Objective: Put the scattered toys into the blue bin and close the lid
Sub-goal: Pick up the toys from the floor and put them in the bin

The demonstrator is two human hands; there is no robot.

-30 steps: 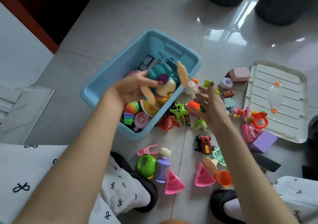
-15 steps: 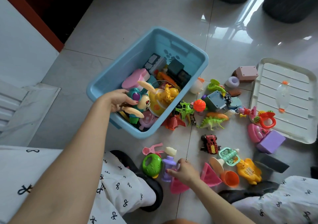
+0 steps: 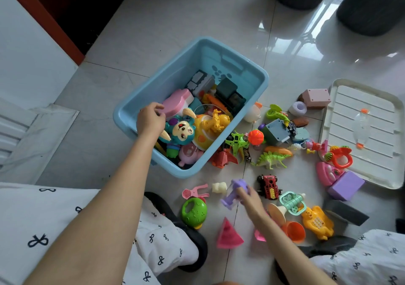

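Bin (image 3: 258,81) sits open on floor, roughly centre, approx half full; lid (image 3: 363,131) lies flat on floor to the right, well apart, not yet fitted. Change vs 1 s ago: monkey toy (image 3: 183,131), then held above bin in left hand, now lies inside among other contents. Left hand (image 3: 150,120) has stayed low at near-left wall of bin, fingers curled loosely; looks to hold nothing, tho fingertips touch or sit just beside pink toy (image 3: 176,102), contact not certain. Right hand (image 3: 247,199) has moved from the pile beside the bin down to the near floor group and now grips purple toy (image 3: 232,193), fingers wrapped round it, toy tilted and blurred, so judged lifted off floor and in transit. Meaning: one item deposited, next pickup under way. Remaining outside bin: many, e.g. dinosaur (image 3: 271,159), red car (image 3: 268,186), green toy (image 3: 194,212), pink wedge (image 3: 228,234), orange cup (image 3: 293,231). Judgement: task well short of done; lid step some way off.
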